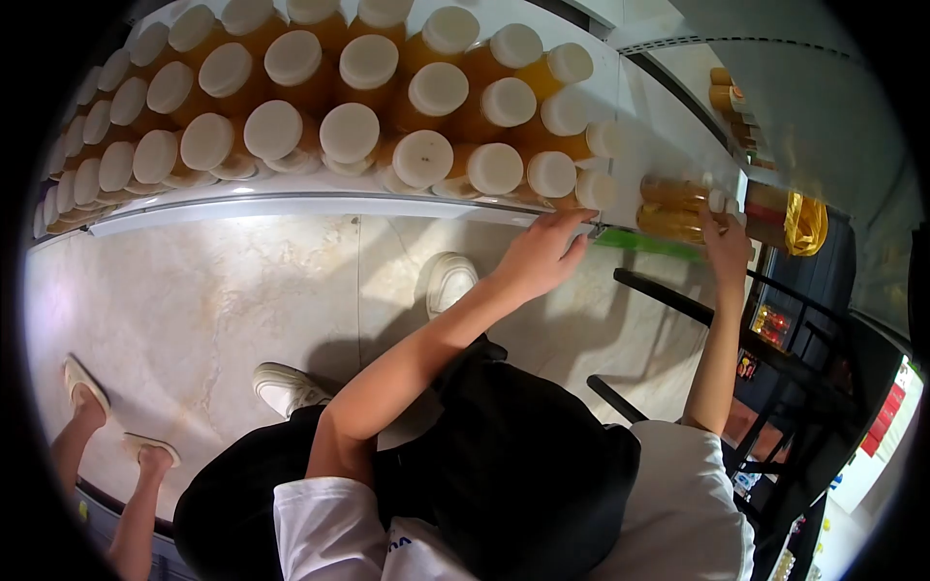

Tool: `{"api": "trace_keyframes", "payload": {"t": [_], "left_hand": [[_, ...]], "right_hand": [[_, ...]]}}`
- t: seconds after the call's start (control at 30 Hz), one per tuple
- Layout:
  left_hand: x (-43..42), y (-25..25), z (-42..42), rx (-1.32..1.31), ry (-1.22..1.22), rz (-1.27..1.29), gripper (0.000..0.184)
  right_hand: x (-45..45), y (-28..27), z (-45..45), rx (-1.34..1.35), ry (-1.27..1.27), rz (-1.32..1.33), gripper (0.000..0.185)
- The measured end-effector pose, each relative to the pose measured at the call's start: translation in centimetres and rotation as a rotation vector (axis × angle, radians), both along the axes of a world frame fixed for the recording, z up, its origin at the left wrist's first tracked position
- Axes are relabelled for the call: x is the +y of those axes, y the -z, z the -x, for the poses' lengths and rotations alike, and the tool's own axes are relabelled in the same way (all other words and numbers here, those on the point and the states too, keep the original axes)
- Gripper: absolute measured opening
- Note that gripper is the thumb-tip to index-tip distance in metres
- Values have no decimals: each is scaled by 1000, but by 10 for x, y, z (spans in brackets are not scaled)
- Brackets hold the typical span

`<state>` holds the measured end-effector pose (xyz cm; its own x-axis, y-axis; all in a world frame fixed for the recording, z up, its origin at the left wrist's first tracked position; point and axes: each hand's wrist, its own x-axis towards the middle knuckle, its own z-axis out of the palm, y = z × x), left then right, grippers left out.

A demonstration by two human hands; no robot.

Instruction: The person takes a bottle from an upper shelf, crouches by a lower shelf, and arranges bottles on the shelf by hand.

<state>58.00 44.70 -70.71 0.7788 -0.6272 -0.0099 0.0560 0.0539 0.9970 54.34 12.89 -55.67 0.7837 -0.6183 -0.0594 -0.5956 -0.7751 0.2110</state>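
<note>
My left hand [542, 254] is at the front right corner of a white shelf, its fingers stretched and thumb apart, holding nothing. Its fingertips are at the shelf edge, just below the end white-capped bottle [595, 189]; I cannot tell whether they touch it. Further right, my right hand [727, 247] has its fingers closed around the cap end of a bottle of amber liquid [670, 223]. That cap is mostly hidden by the fingers. Right beside it is a second amber bottle [673, 192] with a white cap.
Rows of white-capped bottles [351, 134] fill the shelf [291, 205]. Black chair-like bars [668, 298] stand near my right arm. A yellow bag [806, 225] is at the right. Another person's feet [150, 450] are on the tiled floor [232, 281] at lower left.
</note>
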Motion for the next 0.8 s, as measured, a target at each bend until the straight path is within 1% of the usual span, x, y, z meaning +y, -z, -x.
{"api": "trace_keyframes", "payload": {"t": [0.07, 0.1, 0.17, 0.2, 0.27, 0.3, 0.37, 0.4, 0.43, 0.47, 0.5, 0.53, 0.6, 0.63, 0.67, 0.7, 0.73, 0.77, 0.8], "left_hand": [[1, -2, 2, 4, 29, -20, 38], [3, -5, 2, 6, 49, -38, 37], [5, -9, 3, 10, 78, -54, 38], [6, -11, 3, 14, 103, -61, 38], [5, -8, 7, -12, 115, -54, 39], [4, -8, 7, -34, 131, -47, 41], [3, -8, 10, -51, 147, -47, 44], [1, -8, 12, -66, 179, -46, 47], [-3, -7, 14, -62, 179, -49, 47], [-8, -5, 16, -121, 135, 11, 50], [-14, -5, 18, -179, 93, 70, 54], [-22, -8, 19, -178, 99, 64, 54], [-31, -27, 16, -176, -35, 64, 59], [-34, -38, 11, -79, 33, 11, 66], [-38, -42, 9, -85, 31, 9, 66], [-44, -45, 9, -87, -33, 34, 69], [-48, -47, 9, -84, -96, 59, 72], [-51, -48, 8, -83, -100, 62, 72], [-55, -49, 4, -128, -134, 72, 74]], "right_hand": [[-4, 9, 5, -55, -41, 27, 65], [-2, 10, 6, -55, -38, 19, 65], [8, 10, 2, 68, 20, 127, 66], [15, 8, -1, 65, 16, 125, 66], [29, 2, -6, 63, 283, -88, 57], [32, 4, -2, 62, 272, -88, 57], [35, 12, 8, -34, -171, 100, 53], [50, 10, 3, -30, -174, 97, 53], [68, 8, -2, -118, -224, -4, 50], [87, 5, -9, -207, -272, -109, 47], [99, 2, -17, -205, -268, -116, 47], [110, -1, -26, -196, -215, -167, 43], [131, -4, -38, -183, -150, -223, 40], [141, -6, -44, -240, -185, -289, 38], [149, -7, -53, -303, -225, -352, 36], [157, -9, -63, -305, -229, -351, 36], [163, -11, -73, -343, -240, -417, 35], [165, -11, -82, -381, -252, -482, 34], [164, -9, -91, -378, -258, -481, 34]]}}
